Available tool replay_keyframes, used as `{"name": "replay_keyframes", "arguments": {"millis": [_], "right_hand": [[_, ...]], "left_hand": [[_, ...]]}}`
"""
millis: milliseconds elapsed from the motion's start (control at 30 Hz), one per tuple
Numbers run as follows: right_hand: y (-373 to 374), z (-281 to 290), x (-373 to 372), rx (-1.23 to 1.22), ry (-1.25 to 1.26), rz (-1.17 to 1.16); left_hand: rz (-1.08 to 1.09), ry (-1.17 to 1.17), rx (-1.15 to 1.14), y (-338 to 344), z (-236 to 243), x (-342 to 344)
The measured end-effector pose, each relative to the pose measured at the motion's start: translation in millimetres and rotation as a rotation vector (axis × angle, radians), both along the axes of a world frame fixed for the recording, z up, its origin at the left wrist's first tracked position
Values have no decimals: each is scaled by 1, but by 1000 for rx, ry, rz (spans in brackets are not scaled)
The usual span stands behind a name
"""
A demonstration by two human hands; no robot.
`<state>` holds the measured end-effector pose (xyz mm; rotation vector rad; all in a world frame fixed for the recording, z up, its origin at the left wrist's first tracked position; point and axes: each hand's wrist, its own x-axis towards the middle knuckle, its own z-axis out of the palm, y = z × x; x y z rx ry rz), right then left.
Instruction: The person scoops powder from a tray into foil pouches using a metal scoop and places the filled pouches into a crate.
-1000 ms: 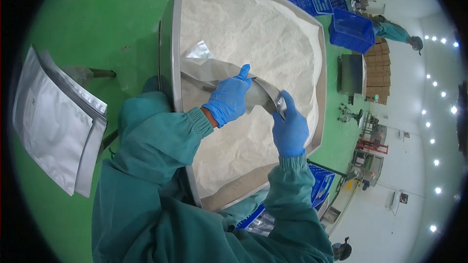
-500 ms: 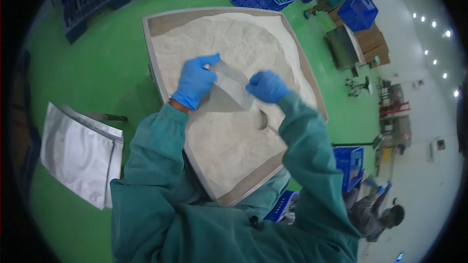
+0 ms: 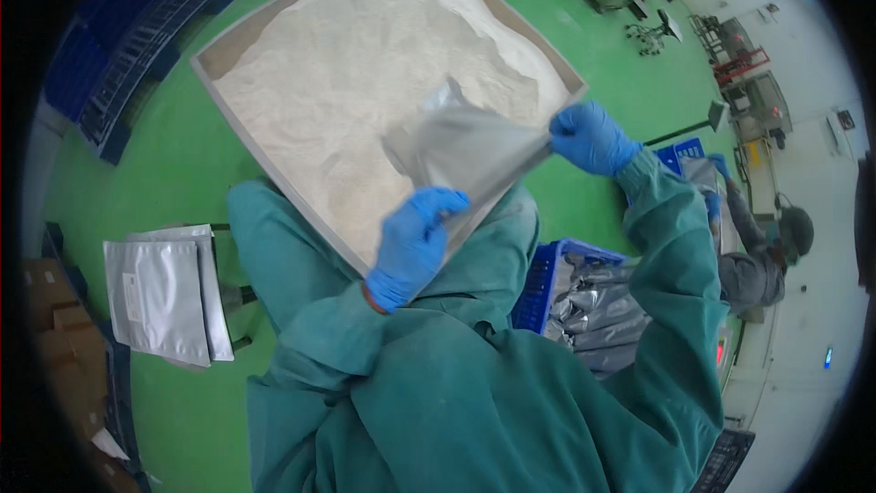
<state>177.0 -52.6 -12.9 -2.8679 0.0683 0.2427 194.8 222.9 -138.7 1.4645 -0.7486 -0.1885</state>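
Observation:
A silver foil pouch (image 3: 479,146) is stretched between my hands, above the near right side of a shallow tray (image 3: 570,82) of pale powder (image 3: 356,64). My right hand (image 3: 593,139), in a blue glove, pinches the pouch at its right end, just past the tray's rim. Close to my body, my gloved left hand (image 3: 409,245) has its fingers curled on the pouch's near edge. The pouch is slightly blurred and covers part of the powder. No scoop shows now.
Flat silver pouches (image 3: 160,297) lie on a stand at my left. By my right side, a blue crate (image 3: 540,285) holds several silver pouches (image 3: 598,306). Beyond it a co-worker in grey (image 3: 753,278) handles things at another blue crate. Blue pallets (image 3: 137,82) stand far left.
The view has turned toward the right. My right hand has moved right and the left nearer my body, drawing the pouch toward the tray's near right edge. The scoop in the powder is out of sight.

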Motion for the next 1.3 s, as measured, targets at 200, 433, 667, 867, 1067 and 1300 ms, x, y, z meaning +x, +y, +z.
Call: {"name": "replay_keyframes", "arguments": {"millis": [200, 433, 667, 867, 1067, 1300], "right_hand": [[-35, -23, -82, -56, -117, -97], [16, 75, -179, -16, -388, -286], [107, 146, -344, -72, -431, -925], [128, 158, -443, -227, -132, -1576], [129, 98, -618, -174, 154, -1597], [56, -101, -727, -214, 282, -1699]], "left_hand": [[-95, 4, 58, -33, -10, -27], [-214, -521, 413, -6, 169, -26], [-819, -1006, 490, -43, 224, -78], [-1464, -730, 543, -140, 196, -212], [-1735, -811, 150, -150, 114, -371], [-1817, -651, 360, -172, 44, -321]]}}
